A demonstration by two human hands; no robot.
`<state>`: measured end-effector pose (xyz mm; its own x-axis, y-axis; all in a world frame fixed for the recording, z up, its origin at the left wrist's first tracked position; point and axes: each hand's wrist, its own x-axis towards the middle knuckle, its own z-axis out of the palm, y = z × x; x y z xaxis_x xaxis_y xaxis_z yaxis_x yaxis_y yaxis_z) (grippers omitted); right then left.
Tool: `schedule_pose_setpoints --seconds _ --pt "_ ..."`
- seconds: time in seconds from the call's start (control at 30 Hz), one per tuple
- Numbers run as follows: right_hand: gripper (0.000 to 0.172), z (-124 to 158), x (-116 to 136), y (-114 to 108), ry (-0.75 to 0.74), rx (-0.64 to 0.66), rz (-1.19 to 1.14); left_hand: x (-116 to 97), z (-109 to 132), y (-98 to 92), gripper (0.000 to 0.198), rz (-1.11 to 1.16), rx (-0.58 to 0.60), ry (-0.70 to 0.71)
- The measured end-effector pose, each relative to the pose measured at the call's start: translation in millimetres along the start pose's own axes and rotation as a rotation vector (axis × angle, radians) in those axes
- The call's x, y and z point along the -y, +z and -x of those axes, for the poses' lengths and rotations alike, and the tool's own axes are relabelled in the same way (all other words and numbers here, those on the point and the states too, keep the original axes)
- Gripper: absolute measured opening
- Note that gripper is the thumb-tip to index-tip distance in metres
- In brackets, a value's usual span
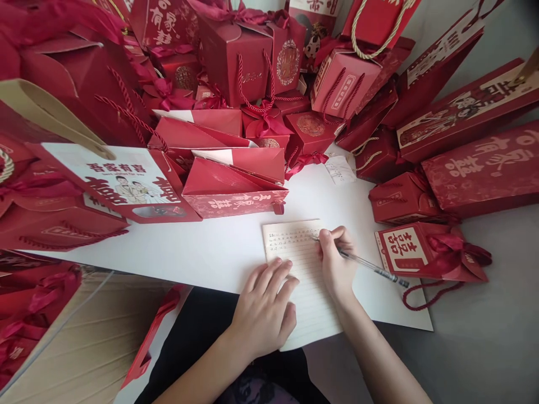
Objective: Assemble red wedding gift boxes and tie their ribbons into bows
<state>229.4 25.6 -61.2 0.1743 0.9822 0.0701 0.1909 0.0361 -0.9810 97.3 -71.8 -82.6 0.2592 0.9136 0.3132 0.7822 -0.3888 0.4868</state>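
Observation:
A lined notepad [309,303] lies at the front of the white table, with several rows of small handwriting near its top. My right hand [337,261] is closed around a clear pen [374,268], its tip hidden by the fingers near the upper rows. The pen's dark end points to the lower right. Flat on the notepad's left edge rests my left hand [267,308], fingers spread and holding nothing. Just beyond the pad stands a red gift bag [236,196] with pale characters on its side.
Red gift boxes [238,62] with ribbons and rope handles crowd the back and left of the white table [202,252]. A red box with a white label [404,248] sits at the right edge. A cardboard carton [96,336] stands at lower left.

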Motion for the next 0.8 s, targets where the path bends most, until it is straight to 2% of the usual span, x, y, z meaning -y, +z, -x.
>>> schedule_pose_setpoints --seconds 0.1,0.2,0.3,0.43,0.5,0.53,0.6,0.7,0.8 --pt "0.028 -5 -5 -4 -0.026 -0.086 0.007 0 0 0.5 0.028 0.016 -0.006 0.0" --pt "0.025 -9 -14 -9 -0.155 -0.144 0.154 1 1 -0.5 0.027 0.04 -0.013 -0.011" --pt "0.024 -16 -24 -24 -0.252 -0.106 0.363 1 2 -3.2 0.026 0.05 -0.012 -0.018" --pt "0.023 -27 -37 -55 -0.563 -0.082 0.672 6 5 1.8 0.026 0.029 -0.042 0.021" --pt "0.024 -32 -46 -70 -0.649 -0.049 0.766 11 5 10.3 0.027 0.004 -0.08 0.055" --pt "0.027 -34 -51 -76 -0.672 0.013 0.802 14 4 14.5 0.028 -0.007 -0.102 0.072" --pt "0.031 -38 -61 -84 -0.718 0.017 0.824 18 1 17.5 0.03 -0.018 -0.126 0.108" --pt "0.031 -46 -73 -85 -0.766 0.002 0.808 18 -3 -2.5 0.031 0.019 -0.037 0.117" --pt "0.034 -53 -78 -81 -0.797 0.003 0.798 9 0 -48.9 0.034 0.041 0.058 0.104"
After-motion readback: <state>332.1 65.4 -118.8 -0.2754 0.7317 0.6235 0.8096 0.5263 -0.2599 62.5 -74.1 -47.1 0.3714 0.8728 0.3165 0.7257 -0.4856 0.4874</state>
